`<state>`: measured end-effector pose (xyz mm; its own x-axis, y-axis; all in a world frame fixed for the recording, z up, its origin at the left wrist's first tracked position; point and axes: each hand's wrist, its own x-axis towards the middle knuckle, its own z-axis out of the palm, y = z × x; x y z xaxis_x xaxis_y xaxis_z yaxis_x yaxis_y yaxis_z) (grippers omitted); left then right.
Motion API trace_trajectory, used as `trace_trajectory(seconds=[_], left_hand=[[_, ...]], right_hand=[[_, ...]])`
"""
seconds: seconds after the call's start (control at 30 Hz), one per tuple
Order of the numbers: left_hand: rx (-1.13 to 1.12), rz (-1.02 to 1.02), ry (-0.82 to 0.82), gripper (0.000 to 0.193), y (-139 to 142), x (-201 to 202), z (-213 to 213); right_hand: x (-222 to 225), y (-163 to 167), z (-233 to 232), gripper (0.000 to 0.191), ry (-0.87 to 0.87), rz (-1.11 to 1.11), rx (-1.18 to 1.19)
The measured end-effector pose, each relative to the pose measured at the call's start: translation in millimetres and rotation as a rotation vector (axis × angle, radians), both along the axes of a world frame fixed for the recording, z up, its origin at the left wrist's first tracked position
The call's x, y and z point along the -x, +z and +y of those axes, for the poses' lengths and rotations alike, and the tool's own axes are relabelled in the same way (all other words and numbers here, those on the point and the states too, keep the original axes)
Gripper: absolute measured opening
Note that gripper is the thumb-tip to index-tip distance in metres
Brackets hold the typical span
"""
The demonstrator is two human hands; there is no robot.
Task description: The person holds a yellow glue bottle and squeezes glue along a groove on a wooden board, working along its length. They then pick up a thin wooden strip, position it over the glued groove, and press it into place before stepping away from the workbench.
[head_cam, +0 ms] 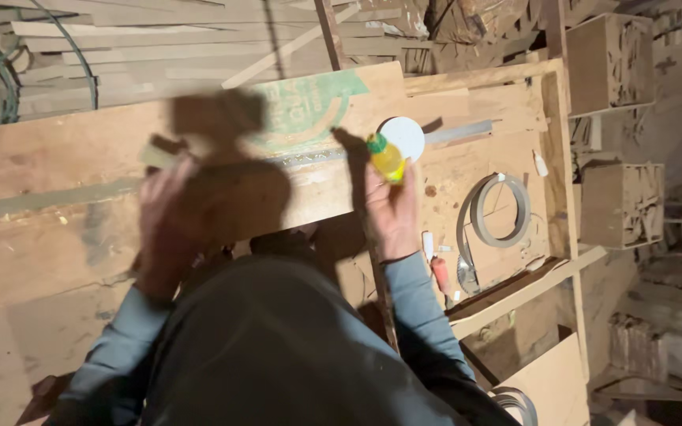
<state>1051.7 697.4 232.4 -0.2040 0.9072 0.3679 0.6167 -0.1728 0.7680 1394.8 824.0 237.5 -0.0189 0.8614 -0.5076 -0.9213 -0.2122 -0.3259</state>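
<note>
My right hand grips a small yellow bottle with a green cap, held over a wooden board on the workbench. A white round disc lies just behind the bottle. My left hand is blurred and rests on the board near a small pale piece; whether it holds that piece I cannot tell. A metal strip runs along the board between the two hands. Blue-grey sleeves cover both arms.
A coil of grey edge banding lies on the bench to the right, with a red-handled tool near it. Stacked wooden planks lie behind the bench. Wooden boxes stand at the right.
</note>
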Motion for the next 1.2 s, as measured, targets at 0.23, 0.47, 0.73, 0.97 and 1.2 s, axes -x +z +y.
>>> trace_trajectory(seconds=[0.23,0.47,0.73,0.97,1.2], left_hand=[[-0.035,-0.011,-0.291,0.069,24,-52,30],[0.091,-0.212,-0.214,0.067,21,-43,13],[0.122,-0.362,-0.376,0.068,7,-41,-3],[0.244,-0.694,-0.292,0.055,15,-9,-27],[0.013,-0.202,0.008,0.034,-1,79,-52]], right_hand=[[101,-45,-73,0.050,0.642,0.035,-0.611],[143,-25,-83,0.049,0.835,0.080,-0.317],[135,-44,-90,0.014,0.577,-0.183,-0.388],[53,-40,-55,0.008,0.242,-0.701,-0.284],[9,-4,0,0.009,0.277,-1.982,-0.584]])
